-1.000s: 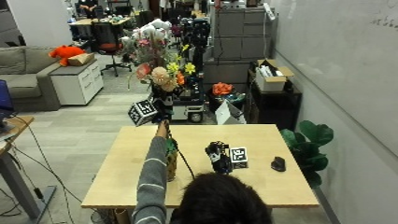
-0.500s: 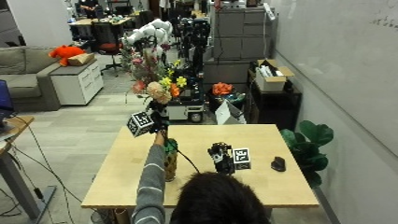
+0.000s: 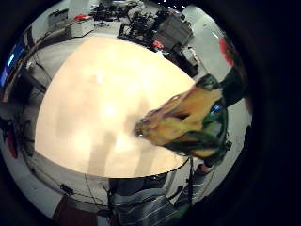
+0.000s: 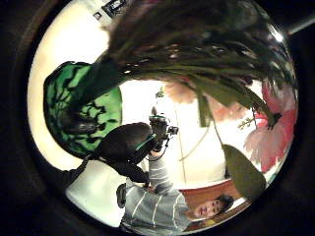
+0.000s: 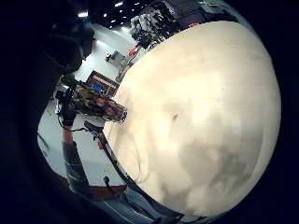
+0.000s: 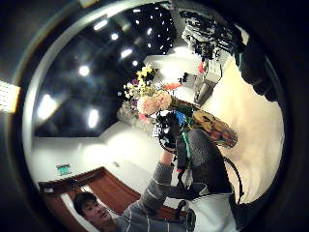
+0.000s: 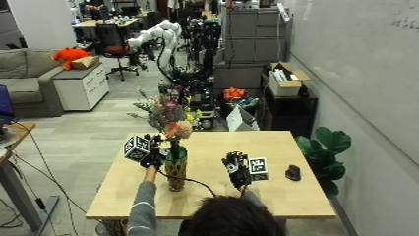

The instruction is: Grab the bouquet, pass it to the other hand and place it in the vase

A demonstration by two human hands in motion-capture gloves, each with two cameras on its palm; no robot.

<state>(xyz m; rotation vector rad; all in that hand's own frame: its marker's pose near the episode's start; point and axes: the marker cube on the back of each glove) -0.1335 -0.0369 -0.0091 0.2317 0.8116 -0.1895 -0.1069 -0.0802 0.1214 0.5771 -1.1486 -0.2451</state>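
Outside view: the bouquet (image 7: 167, 115) stands upright with its stems down in the vase (image 7: 175, 169) on the table (image 7: 275, 196), your left hand (image 7: 152, 158) curled round the stems just above the rim, your right hand (image 7: 237, 169) well apart with fingers relaxed and empty; expect a light, top-heavy, crushable bunch, so hold low on the stems, never the blooms. Left palm views: stems and leaves fill the thumb-side frame close to the palm, while the little-finger side shows the vase on the table, but how deep the stems sit is hidden. Right palm views: only bare table and the distant bouquet, vase mouth too small to judge
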